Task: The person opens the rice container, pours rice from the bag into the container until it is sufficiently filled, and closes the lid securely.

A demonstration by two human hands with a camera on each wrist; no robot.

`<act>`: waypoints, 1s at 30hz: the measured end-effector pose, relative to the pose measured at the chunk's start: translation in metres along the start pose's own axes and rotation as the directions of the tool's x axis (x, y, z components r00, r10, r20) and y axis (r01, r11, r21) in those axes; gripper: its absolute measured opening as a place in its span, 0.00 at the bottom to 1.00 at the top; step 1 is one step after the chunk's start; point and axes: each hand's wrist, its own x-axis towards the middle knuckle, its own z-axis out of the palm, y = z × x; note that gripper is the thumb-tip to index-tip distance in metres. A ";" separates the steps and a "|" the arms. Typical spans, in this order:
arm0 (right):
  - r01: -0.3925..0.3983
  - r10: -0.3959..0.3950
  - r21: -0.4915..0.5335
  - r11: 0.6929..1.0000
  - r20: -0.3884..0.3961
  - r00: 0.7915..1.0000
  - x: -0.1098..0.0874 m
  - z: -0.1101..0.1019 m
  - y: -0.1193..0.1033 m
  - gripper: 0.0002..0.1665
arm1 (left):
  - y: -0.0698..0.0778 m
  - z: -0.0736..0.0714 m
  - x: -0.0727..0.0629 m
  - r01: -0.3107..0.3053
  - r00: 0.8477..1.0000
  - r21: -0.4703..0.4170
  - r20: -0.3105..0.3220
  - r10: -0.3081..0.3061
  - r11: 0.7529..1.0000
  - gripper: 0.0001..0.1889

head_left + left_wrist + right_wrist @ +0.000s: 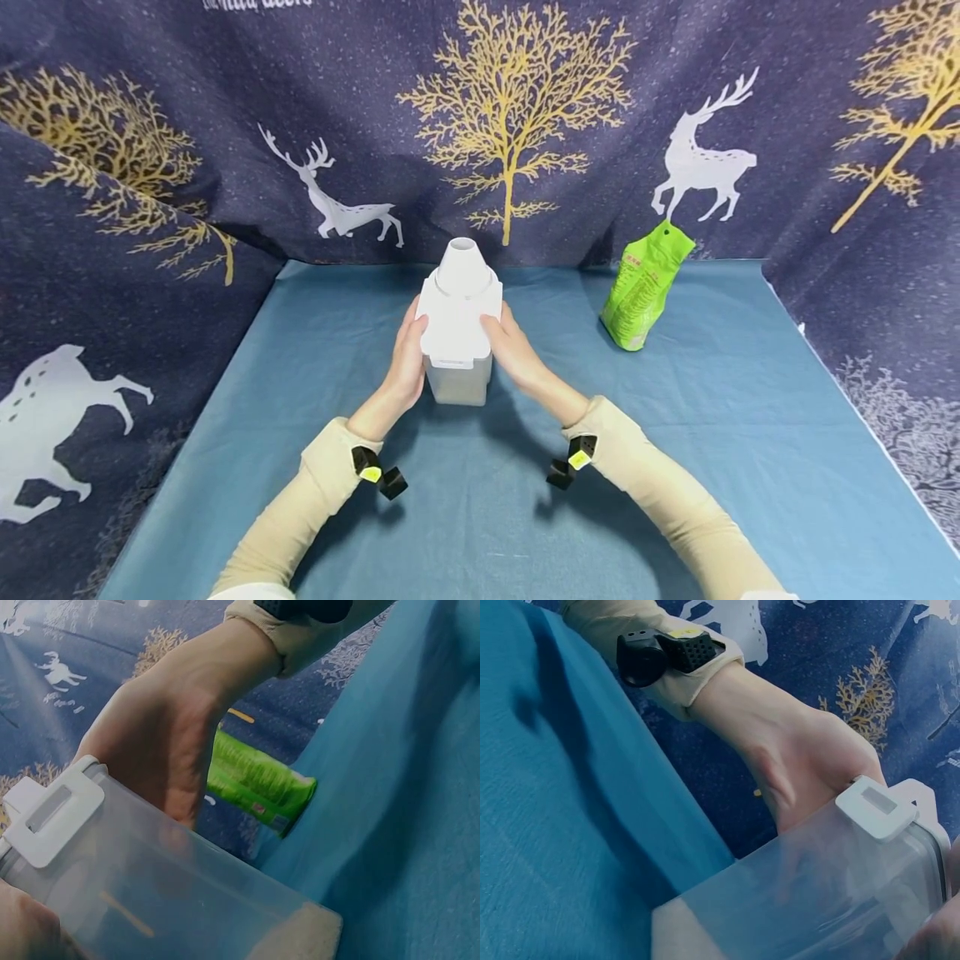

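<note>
A clear plastic storage container [459, 387] with a white lid [453, 329] is gripped between my two hands at the middle of the table. A white cone-shaped spout [462, 268] rises from the far part of the lid. My left hand [407, 367] holds its left side and my right hand [516, 350] its right side, thumbs over the lid's edges. White clip latches [64, 814] show on the lid in both wrist views. Pale contents [300, 934] lie at the container's bottom. I cannot tell whether its base touches the cloth.
A green bag [645, 287] with printing stands at the back right, leaning slightly. Blue cloth [720, 467] covers the table. A dark blue curtain [570, 192] with white deer and yellow trees hangs behind and at the sides.
</note>
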 end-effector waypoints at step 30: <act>0.032 -0.030 -0.031 0.999 0.070 0.997 -0.032 -0.040 0.006 0.36 | -0.006 0.018 -0.016 -0.029 0.963 0.220 0.269 -0.032 0.975 0.33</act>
